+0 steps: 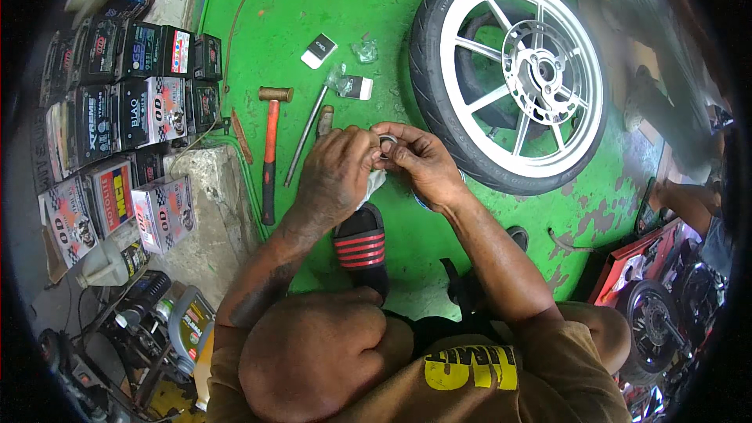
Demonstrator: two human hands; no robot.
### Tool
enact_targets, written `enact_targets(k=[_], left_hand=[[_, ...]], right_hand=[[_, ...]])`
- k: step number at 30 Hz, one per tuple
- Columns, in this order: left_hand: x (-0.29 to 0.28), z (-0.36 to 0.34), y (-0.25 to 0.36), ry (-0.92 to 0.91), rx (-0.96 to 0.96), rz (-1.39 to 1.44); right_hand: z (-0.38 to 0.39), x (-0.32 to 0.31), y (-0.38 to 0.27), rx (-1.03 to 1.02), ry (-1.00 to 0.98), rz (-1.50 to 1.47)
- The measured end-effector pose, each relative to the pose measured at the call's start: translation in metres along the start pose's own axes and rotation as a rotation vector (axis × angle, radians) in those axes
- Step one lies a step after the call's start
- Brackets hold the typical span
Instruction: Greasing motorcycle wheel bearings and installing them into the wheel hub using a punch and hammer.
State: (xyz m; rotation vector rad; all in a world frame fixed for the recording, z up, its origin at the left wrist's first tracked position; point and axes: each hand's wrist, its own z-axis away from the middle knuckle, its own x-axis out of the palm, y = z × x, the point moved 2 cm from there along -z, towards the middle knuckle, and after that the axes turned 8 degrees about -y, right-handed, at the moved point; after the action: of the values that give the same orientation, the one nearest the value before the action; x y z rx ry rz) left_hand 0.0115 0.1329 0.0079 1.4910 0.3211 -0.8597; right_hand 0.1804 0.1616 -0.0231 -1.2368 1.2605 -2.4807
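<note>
A small metal ring (388,139), possibly a bearing, sits between my two hands. My left hand (337,168) is closed, its fingertips pressed to the ring's left side. With thumb and forefinger, my right hand (423,163) pinches the ring from the right. A piece of white cloth or paper (376,182) hangs below my left fingers; what grips it is hidden. Just beyond my left hand a short wooden-looking handle (325,119) pokes out on the floor. Right of my hands lies a motorcycle wheel (513,78) with white spokes, a black tyre and a brake disc.
On the green floor (258,23) lie a hammer (272,157) with a red-and-black handle, a metal rod (307,133), small boxes (319,51) and clear plastic wrap (365,50). Stacked batteries (141,51) line the left. Motorcycle parts (654,321) and another person's leg (685,196) are at right.
</note>
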Motion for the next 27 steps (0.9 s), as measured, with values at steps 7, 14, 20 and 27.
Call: enact_targets(k=[7,14,20,27], left_hand=[[0.006,0.002,-0.007,-0.025,-0.069,0.617],[0.014,0.004,-0.021,-0.050,-0.049,0.906],[0.020,0.006,-0.027,-0.108,-0.095,0.897],[0.035,0.012,-0.043,-0.067,-0.184,0.953]], right_hand=[[0.005,0.003,-0.004,0.061,-0.009,-0.130],[0.007,-0.005,-0.001,0.150,-0.052,-0.241],[0.006,-0.003,0.002,0.120,0.011,-0.179],[0.000,-0.009,0.006,0.156,0.124,-0.006]])
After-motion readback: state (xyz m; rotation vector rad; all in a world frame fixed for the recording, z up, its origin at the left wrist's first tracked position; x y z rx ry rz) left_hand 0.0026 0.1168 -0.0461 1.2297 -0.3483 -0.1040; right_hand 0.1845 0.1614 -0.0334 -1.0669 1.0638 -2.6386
